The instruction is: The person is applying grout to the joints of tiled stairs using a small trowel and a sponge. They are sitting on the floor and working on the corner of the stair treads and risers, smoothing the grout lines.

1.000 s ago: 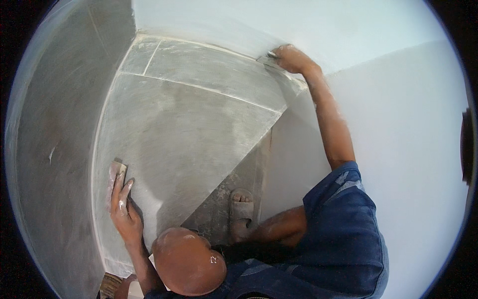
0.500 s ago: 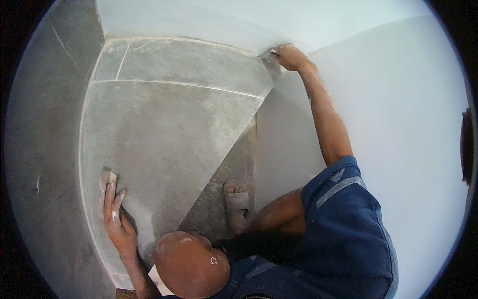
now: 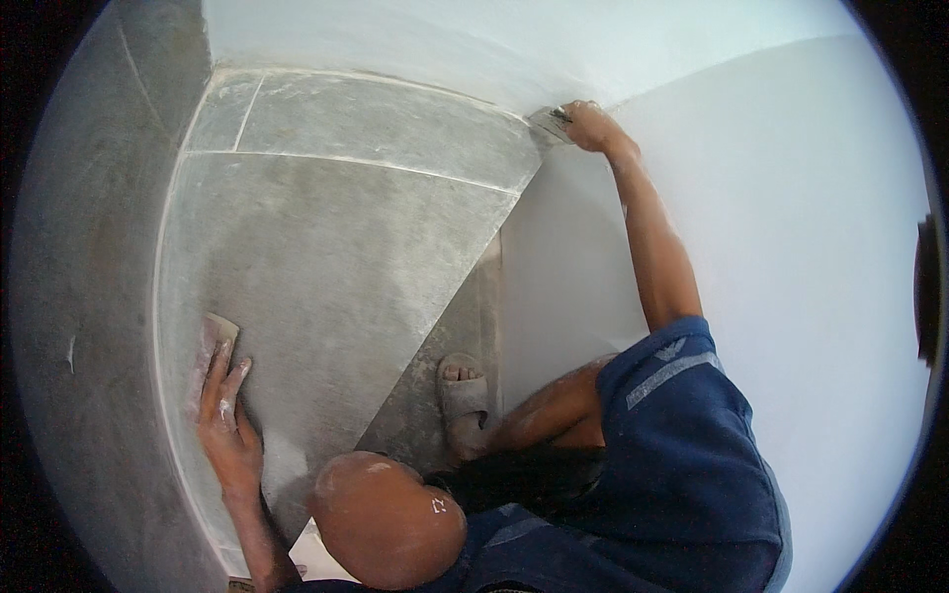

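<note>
At the far end of the grey tiled surface (image 3: 326, 247), my right hand (image 3: 596, 128) grips a metal putty knife (image 3: 550, 126). Its blade lies near the corner where the tile meets the white wall. My left hand (image 3: 229, 425) is at the left of the tiles, fingers stretched along a flat pale scraper-like piece (image 3: 219, 329); the exact kind is unclear. White dust marks the fingers. A pale grout line (image 3: 356, 162) crosses the tiles.
White walls (image 3: 791, 247) rise on the right and at the back. Below the tiles' diagonal edge, my sandalled foot (image 3: 463, 395) rests on the floor. My bent knee (image 3: 390, 519) and a white flat thing (image 3: 321, 561) are at the bottom. Darker grey flooring (image 3: 89, 296) lies left.
My right hand and the putty knife have shifted slightly right and nearer, showing more blade. My left hand has slid a little farther away with the pale piece.
</note>
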`<action>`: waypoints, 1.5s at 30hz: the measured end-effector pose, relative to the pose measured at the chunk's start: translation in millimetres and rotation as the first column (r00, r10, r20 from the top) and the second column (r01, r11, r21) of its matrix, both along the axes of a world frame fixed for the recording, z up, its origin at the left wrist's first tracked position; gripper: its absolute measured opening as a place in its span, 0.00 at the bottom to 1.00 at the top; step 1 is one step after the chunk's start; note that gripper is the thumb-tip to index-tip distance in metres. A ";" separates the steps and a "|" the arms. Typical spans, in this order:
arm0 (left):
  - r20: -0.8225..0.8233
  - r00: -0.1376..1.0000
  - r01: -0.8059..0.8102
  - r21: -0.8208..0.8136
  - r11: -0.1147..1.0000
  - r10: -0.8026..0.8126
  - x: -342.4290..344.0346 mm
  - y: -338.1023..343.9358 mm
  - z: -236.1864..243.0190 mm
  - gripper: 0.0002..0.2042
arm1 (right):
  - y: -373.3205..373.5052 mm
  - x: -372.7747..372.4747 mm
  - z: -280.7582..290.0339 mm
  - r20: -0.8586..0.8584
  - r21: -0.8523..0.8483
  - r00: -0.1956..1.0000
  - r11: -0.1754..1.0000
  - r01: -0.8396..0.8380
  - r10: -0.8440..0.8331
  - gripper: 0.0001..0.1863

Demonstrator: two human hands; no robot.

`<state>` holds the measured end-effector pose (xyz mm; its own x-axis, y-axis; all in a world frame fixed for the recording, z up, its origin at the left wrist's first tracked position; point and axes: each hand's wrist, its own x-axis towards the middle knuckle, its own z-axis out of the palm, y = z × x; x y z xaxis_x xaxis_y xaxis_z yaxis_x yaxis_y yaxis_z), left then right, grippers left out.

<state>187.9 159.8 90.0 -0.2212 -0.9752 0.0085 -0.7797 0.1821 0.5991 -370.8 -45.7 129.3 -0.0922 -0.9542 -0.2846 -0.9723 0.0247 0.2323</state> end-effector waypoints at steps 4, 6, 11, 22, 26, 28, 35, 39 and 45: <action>0.056 0.998 0.025 -0.018 1.000 -0.024 -0.4 1.8 5.7 0.17 | 36.7 23.6 -39.1 0.058 -0.163 0.998 0.987 -0.006 0.016 0.16; 0.038 0.999 0.012 -0.030 0.999 -0.011 2.3 4.4 -1.5 0.17 | 41.0 28.3 -45.4 0.041 -0.163 0.999 0.987 -0.012 0.019 0.17; 0.071 0.997 0.044 -0.082 0.996 -0.039 3.3 2.6 -8.8 0.17 | 37.0 20.1 -46.6 0.054 -0.284 0.997 0.958 -0.030 0.048 0.17; 0.033 0.999 0.033 -0.092 0.995 -0.030 -2.0 3.7 0.7 0.18 | 38.5 13.0 -53.9 0.074 -0.261 0.997 0.965 0.003 0.017 0.17; 0.131 0.991 0.037 -0.087 0.996 -0.025 2.0 4.9 3.6 0.18 | 39.4 26.8 -45.4 0.078 -0.202 0.997 0.979 0.016 0.000 0.17; 0.127 0.992 0.007 -0.072 0.997 0.003 -0.2 6.4 6.9 0.18 | 33.6 39.1 -41.8 0.043 -0.184 0.999 0.982 0.034 -0.027 0.15; 0.063 0.997 0.042 -0.080 0.996 -0.037 -5.9 2.6 16.8 0.18 | 29.1 35.1 -38.1 0.028 -0.195 0.999 0.981 -0.017 0.023 0.13; 0.051 0.997 0.068 -0.105 0.992 -0.063 -8.5 2.0 24.1 0.19 | 17.7 24.7 -48.4 0.059 -0.167 0.998 0.985 0.036 -0.026 0.14; 0.132 0.990 0.069 -0.133 0.989 -0.052 -8.4 3.0 24.4 0.21 | 21.5 29.7 -45.5 0.063 -0.262 0.998 0.965 -0.001 0.018 0.14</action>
<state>179.4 162.8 114.4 -0.2877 -0.9515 0.1091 -0.8330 0.3048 0.4616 -341.2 -24.2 83.8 -0.0724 -0.9969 -0.0299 -0.9855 0.0669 0.1559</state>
